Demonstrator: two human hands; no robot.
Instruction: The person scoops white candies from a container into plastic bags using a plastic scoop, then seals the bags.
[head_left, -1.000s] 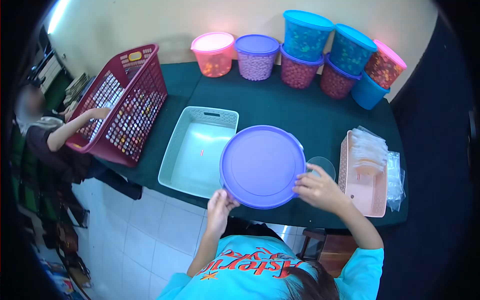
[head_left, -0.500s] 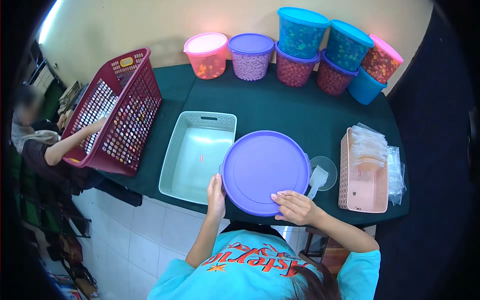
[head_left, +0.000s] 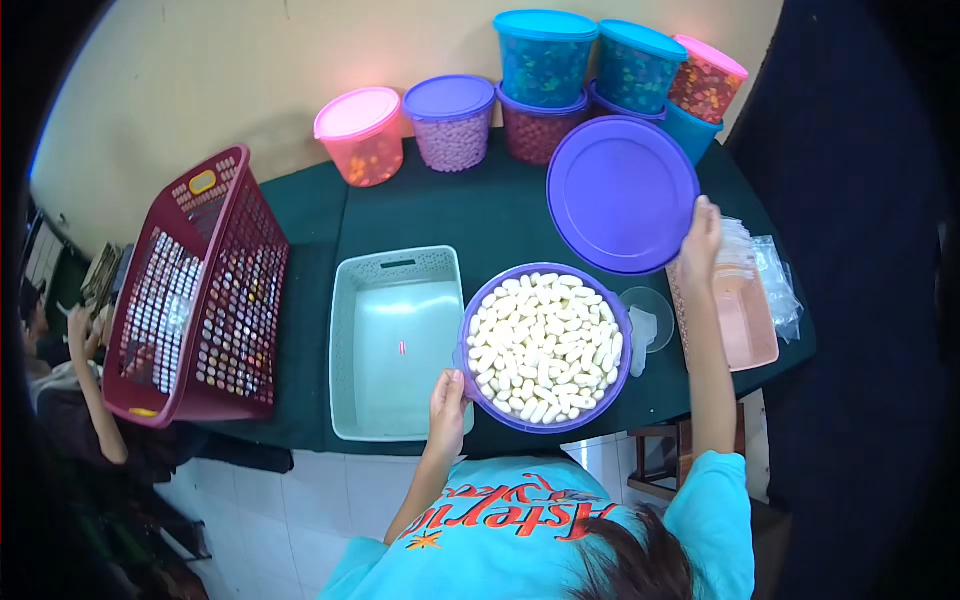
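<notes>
A round purple tub point(head_left: 546, 348) full of white oblong pieces stands near the table's front edge. My left hand point(head_left: 447, 408) grips the tub's rim at its lower left. Up and to the right, my right hand point(head_left: 703, 240) holds the purple lid point(head_left: 623, 195) by its right edge, raised clear of the tub. Left of the tub lies a pale green basket point(head_left: 395, 345) with a small red-and-white mark on its floor. Close to the tub's right side are a clear round dish point(head_left: 660, 318) and a white scoop point(head_left: 641, 340).
Lidded tubs point(head_left: 447, 125) line the wall side, some stacked. A pink basket point(head_left: 745, 330) with clear bags stands at the right, partly behind my right forearm. A tall maroon basket point(head_left: 225, 300) stands at the left, with another person's arm point(head_left: 95, 390) beside it.
The purple lid has come off the tub and moved up and right in my right hand, uncovering the white pieces. My left hand stays at the tub's side. The view has shifted.
</notes>
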